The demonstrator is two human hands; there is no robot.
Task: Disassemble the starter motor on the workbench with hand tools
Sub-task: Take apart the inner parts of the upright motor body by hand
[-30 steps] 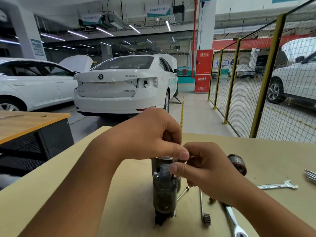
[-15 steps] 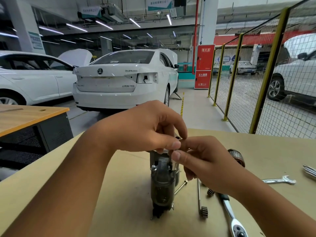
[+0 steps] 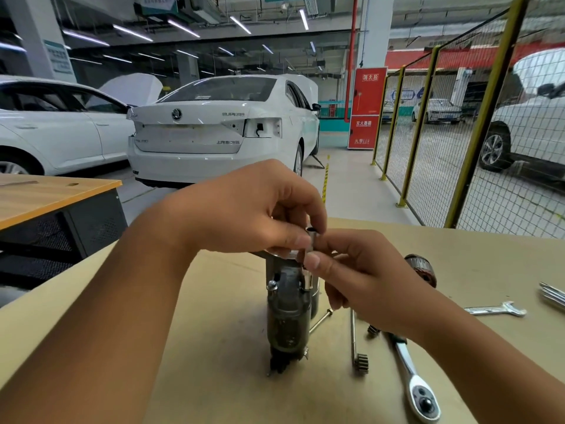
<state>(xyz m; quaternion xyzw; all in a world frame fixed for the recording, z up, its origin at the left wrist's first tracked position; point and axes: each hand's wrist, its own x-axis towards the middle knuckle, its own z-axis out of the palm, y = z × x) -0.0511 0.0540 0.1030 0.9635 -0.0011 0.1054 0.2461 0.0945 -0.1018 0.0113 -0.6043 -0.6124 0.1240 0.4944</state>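
The dark starter motor body (image 3: 289, 313) stands upright on the tan workbench (image 3: 214, 347). My left hand (image 3: 244, 212) curls over its top end and grips it. My right hand (image 3: 354, 270) meets it from the right and pinches a small dark metal part (image 3: 311, 237) at the top, between thumb and fingers. The top of the motor is mostly hidden by both hands. A ratchet wrench (image 3: 412, 377) lies to the right, its head toward me. The removed armature (image 3: 423, 269) lies behind my right wrist.
Two long bolts (image 3: 353, 335) and a small pinion gear (image 3: 361, 361) lie beside the motor. An open-end spanner (image 3: 495, 310) and more tools (image 3: 552, 293) rest at the right edge. A wooden desk (image 3: 46, 194) stands left; white cars and a yellow mesh fence are beyond.
Both hands have risen slightly at the motor's top, and the small dark part now shows between my fingertips. The camera view has tilted a little.
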